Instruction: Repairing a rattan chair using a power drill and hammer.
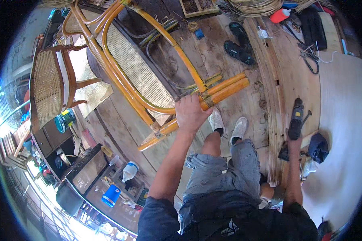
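My left hand (191, 113) is wrapped over the near end of a glossy orange-brown rattan chair frame (165, 124), where its poles join. The frame has curved poles and a woven cane panel (136, 60), and it slants away to the far left. On my right, my right hand (294, 141) is closed round the near end of a dark hand-held power tool (297, 114). The tool has a yellow label and a thin side handle pointing right. Whether it is a drill or a grinder I cannot tell. It lies over pale boards, well apart from the chair.
A cane-backed wooden chair (48, 82) stands at the left. Black sandals (238, 52) lie on the plank floor beyond my shoes (239, 128). Cables (309, 58), a red bottle (279, 16) and rattan coils (255, 7) are at the far right; a blue container (111, 195) is near left.
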`<state>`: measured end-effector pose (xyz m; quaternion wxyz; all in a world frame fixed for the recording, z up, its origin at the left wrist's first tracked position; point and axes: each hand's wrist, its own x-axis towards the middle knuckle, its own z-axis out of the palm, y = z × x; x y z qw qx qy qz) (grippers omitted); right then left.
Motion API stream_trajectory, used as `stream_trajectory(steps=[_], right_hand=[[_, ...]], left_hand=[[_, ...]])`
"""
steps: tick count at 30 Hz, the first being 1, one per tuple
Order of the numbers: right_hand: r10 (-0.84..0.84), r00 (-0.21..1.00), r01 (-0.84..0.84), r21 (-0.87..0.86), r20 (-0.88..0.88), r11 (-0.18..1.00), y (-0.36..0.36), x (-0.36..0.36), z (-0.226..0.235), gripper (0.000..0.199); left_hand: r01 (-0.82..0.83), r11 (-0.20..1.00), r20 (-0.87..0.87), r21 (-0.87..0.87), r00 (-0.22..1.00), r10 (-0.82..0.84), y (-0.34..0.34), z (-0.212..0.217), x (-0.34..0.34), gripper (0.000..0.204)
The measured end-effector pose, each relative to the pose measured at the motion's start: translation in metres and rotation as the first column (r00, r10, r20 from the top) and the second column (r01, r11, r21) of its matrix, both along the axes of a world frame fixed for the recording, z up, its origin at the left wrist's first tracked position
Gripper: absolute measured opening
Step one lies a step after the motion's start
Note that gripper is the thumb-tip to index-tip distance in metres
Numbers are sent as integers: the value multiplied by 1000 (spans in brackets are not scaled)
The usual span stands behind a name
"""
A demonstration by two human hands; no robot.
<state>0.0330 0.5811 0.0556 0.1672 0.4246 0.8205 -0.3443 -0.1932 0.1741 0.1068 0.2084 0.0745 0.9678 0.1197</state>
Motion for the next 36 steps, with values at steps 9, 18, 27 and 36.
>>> stream_trajectory(steps=[9, 18, 27, 36], right_hand=[[90, 959, -142, -179, -268, 974, -124, -6, 107, 24], [301, 935, -321, -86, -186, 943, -158, 20, 84, 25], [398, 916, -366, -500, -46, 785, -193, 33, 51, 39], [81, 980, -189, -712, -182, 676, -215, -2, 54, 39]], left_hand=[[46, 998, -171, 53, 985, -36, -5, -8, 8, 51], [-47, 941, -455, 336, 867, 205, 28, 12, 92, 53], [-886, -366, 938, 284, 336, -86, 95, 0, 191, 82], [-843, -386, 913, 376, 409, -3, 88, 11, 170, 85]])
